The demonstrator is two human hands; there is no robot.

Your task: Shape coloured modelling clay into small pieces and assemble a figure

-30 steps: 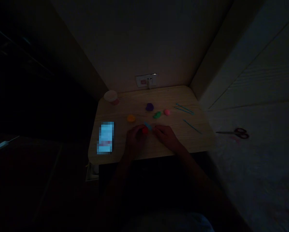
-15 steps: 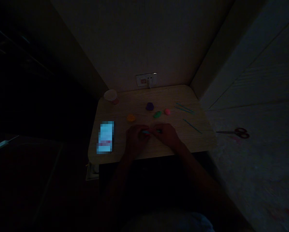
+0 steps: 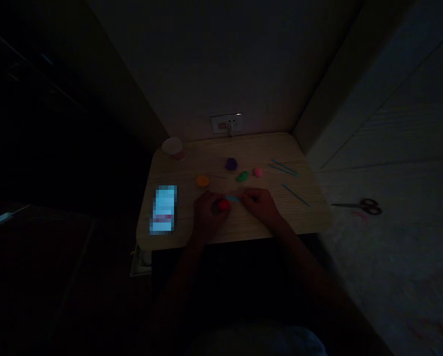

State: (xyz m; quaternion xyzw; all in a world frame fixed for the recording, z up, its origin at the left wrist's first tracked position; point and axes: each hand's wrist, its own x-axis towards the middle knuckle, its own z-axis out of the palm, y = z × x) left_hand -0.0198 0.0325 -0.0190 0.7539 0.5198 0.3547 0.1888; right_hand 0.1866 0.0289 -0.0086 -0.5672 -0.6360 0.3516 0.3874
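Observation:
In the dim light my left hand (image 3: 205, 213) is closed around a round red lump of modelling clay (image 3: 224, 204). My right hand (image 3: 261, 203) pinches one end of a flat light-blue strip (image 3: 232, 198), its kind unclear. The strip's other end lies just above the red clay, by the left fingertips; whether it touches the clay I cannot tell. Beyond the hands sit an orange lump (image 3: 202, 181), a purple lump (image 3: 231, 164), a green piece (image 3: 243, 176) and a pink ball (image 3: 257, 172).
Thin blue sticks (image 3: 295, 195) lie on the right of the wooden tabletop (image 3: 192, 235). A lit phone (image 3: 164, 208), its screen blurred, is at the left, and a paper cup (image 3: 172, 147) at the back left. Scissors (image 3: 370, 206) lie beyond the right edge, below a wall socket's (image 3: 226, 123) level.
The blue strip dipped over the red clay between both hands, hiding it half a second ago. Now the right hand has drawn slightly right, and the clay shows again in the left.

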